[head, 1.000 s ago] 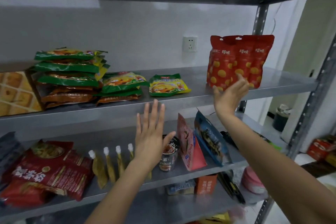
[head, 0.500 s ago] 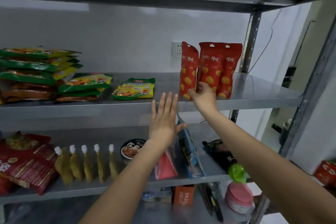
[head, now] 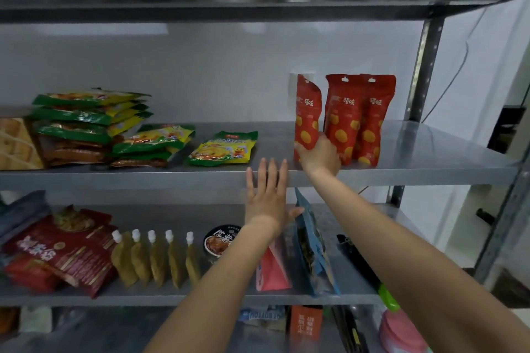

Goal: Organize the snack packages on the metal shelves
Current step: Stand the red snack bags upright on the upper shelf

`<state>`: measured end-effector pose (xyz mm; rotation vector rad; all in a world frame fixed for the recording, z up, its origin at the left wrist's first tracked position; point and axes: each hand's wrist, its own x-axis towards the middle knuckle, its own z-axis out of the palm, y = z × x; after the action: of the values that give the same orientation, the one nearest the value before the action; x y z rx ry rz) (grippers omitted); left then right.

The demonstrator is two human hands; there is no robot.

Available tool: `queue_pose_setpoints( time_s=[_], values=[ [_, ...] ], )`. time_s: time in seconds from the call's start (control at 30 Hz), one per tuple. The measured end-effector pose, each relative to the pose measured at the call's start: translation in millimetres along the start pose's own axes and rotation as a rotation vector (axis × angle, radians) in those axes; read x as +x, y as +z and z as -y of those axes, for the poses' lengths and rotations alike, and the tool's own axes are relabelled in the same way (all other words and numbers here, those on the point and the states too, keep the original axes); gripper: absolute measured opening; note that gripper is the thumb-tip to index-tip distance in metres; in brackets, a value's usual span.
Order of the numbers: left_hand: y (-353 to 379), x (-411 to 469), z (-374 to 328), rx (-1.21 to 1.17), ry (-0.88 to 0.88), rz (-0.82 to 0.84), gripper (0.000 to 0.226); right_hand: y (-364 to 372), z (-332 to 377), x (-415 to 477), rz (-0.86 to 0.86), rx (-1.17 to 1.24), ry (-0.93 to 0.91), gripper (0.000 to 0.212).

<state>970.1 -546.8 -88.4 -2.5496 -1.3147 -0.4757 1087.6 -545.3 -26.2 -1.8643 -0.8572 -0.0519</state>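
Site: a stockroom or a shop's back room; could not tell which.

Evidence: bare metal shelves (head: 430,172) on slotted steel uprights (head: 427,66), several tiers, stood against a plain white wall (head: 200,71). Packaged snacks were kept in multiples of one kind. A red pouch (head: 308,117) stood upright with two more alike beside it. Green-and-yellow packs (head: 86,114) were stacked flat. On the tier below, five spouted pouches (head: 155,261) stood in a row and red bags (head: 63,249) lay piled. A wall socket (head: 293,82) showed behind the pouches, and a loose cable (head: 467,49) hung down the wall.
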Motion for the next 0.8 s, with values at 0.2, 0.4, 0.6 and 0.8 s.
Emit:
queue_pose_setpoints(
  time_s=[0.2,0.4,0.6,0.8],
  values=[
    [0,-2,7,-0.082,0.047,-0.002,0.102,-15,-4,-1,0.146,0.172,0.012,0.039],
    [-23,-11,17,-1.06,-0.031,-0.112,0.081,-62,-19,-43,0.315,0.633,-0.05,0.034],
    [-74,-22,16,-1.749,-0.165,0.053,0.062,-96,-43,-83,0.717,0.585,-0.09,0.04],
    [-89,-29,11,-1.837,-0.17,0.101,0.014,-97,-52,-108,0.747,0.667,-0.009,0.043]
  ],
)
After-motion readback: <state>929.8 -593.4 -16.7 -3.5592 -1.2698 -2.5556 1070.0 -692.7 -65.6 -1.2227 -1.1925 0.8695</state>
